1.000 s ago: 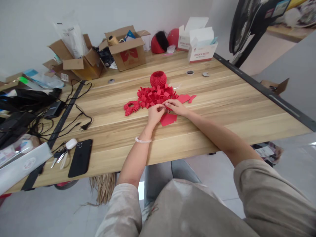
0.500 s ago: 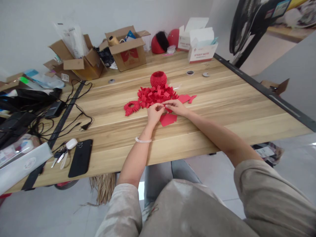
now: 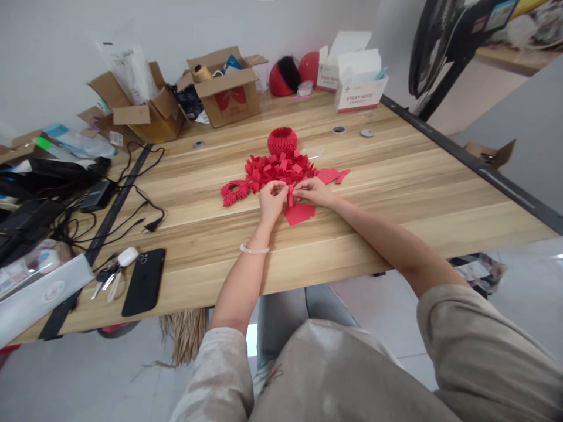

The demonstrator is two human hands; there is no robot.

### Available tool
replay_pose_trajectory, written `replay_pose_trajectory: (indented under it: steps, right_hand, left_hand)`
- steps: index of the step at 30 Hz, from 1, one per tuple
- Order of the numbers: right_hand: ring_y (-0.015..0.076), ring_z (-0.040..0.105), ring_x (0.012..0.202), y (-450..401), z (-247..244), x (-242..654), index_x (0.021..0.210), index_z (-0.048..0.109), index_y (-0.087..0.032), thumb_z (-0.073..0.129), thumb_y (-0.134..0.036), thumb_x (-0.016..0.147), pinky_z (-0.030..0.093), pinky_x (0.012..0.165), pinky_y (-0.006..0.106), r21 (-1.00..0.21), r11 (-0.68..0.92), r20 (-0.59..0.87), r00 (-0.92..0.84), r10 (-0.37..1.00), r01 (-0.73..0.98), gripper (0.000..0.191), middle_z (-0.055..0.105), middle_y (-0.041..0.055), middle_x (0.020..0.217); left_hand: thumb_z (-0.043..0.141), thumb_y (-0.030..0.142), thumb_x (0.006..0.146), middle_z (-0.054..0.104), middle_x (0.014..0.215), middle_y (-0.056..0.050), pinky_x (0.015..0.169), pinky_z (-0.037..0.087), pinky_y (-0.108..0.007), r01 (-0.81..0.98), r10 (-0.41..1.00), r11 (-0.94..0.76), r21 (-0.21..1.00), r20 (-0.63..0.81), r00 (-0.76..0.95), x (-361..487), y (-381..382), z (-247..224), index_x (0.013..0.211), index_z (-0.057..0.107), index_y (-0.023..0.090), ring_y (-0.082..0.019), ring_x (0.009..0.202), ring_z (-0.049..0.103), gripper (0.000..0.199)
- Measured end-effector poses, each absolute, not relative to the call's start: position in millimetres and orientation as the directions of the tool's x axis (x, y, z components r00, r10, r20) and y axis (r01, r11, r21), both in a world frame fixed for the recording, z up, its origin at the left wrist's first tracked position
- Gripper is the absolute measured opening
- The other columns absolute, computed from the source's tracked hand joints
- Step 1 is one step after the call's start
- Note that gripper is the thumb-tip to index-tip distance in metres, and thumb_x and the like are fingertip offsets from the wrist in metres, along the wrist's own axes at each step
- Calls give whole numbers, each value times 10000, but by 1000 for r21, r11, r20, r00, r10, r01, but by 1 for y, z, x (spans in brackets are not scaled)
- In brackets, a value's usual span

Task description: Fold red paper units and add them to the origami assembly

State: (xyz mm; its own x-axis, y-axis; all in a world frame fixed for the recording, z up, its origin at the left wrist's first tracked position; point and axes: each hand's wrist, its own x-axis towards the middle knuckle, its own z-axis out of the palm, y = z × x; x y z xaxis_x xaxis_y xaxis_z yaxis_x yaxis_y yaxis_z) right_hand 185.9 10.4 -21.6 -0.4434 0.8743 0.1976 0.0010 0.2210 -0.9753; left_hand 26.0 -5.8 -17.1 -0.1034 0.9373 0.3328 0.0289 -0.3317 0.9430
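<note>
Between my two hands a small red paper strip (image 3: 290, 196) is held upright. My left hand (image 3: 272, 199) pinches its left side, and my right hand (image 3: 313, 191) pinches its right side. Just below lie flat red paper sheets (image 3: 301, 214). Behind my fingers is a heap of folded red paper pieces (image 3: 279, 169). A ring of folded red paper (image 3: 235, 192) rests left of the heap, and a round red paper bowl shape (image 3: 282, 140) stands behind it. More red paper scraps (image 3: 329, 175) lie to the right.
A black phone (image 3: 144, 281), keys (image 3: 109, 277) and black cables (image 3: 141, 199) occupy the table's left side. Cardboard boxes (image 3: 231, 99) and white sticky note boxes (image 3: 361, 88) line the back. Tape rolls (image 3: 338, 130) lie at the back right. A black fan (image 3: 435, 53) stands beyond the right edge.
My hands have moved slightly apart, with the left shifting a little left. The red paper strip between them now shows, standing upright; before, the fingers mostly covered it.
</note>
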Motion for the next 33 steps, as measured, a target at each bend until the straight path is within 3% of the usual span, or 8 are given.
replay_pose_trajectory:
  steps: [15,23,33]
  right_hand:
    - [115,605,584,8,-18,187,689,680,-122,712,-471,641,503,617,228,-977,204,162,-432,887,53,354,696,57,666]
    - [113,604,574,10,-18,187,699,670,-123,709,-475,651,496,595,220,-977,210,175,-398,900,44,357,695,56,659]
    - [103,602,569,12,-22,187,693,665,-126,718,-486,639,496,595,212,-981,193,176,-363,915,12,367,696,58,665]
  left_hand:
    - [679,270,688,704,792,-66,727,519,-270,107,946,-317,942,322,-33,25,-7,-19,796,678,133,-144,725,646,175]
    - [672,286,704,722,846,-81,752,519,-288,173,941,-333,927,337,6,22,-6,-21,840,713,144,-164,771,657,201]
    - [670,240,702,722,866,-84,741,526,-293,135,948,-318,939,317,26,23,-5,-21,880,708,143,-165,771,662,207]
